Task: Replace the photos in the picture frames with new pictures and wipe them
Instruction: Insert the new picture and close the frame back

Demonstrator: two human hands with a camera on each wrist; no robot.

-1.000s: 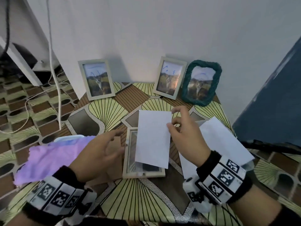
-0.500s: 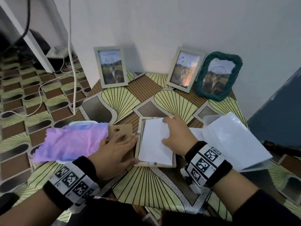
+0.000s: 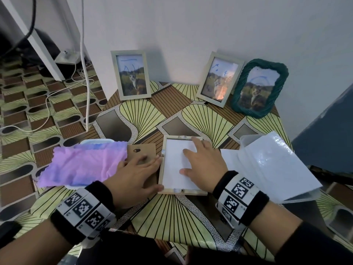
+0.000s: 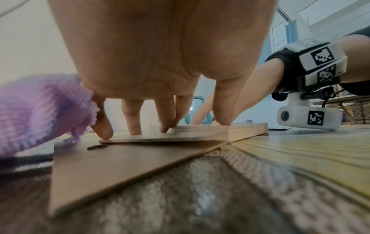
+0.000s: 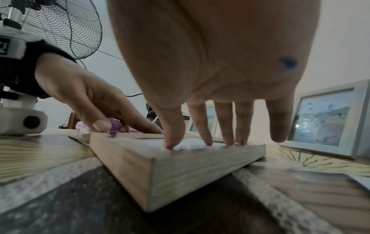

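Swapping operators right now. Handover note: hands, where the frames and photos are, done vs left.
Left hand: open, fingers flat on the brown backing board, thumb at the edge of the open frame.
Right hand: open, fingertips pressing the white photo into that frame.
Open frame lies face down mid-table. Three frames stand at the wall: left frame, middle frame, green frame. Purple cloth lies to the left, photo album to the right.
Done: photo seated in the open frame.
Left: refit the backing board, wipe, stand it up. I cannot tell which standing frames are finished.
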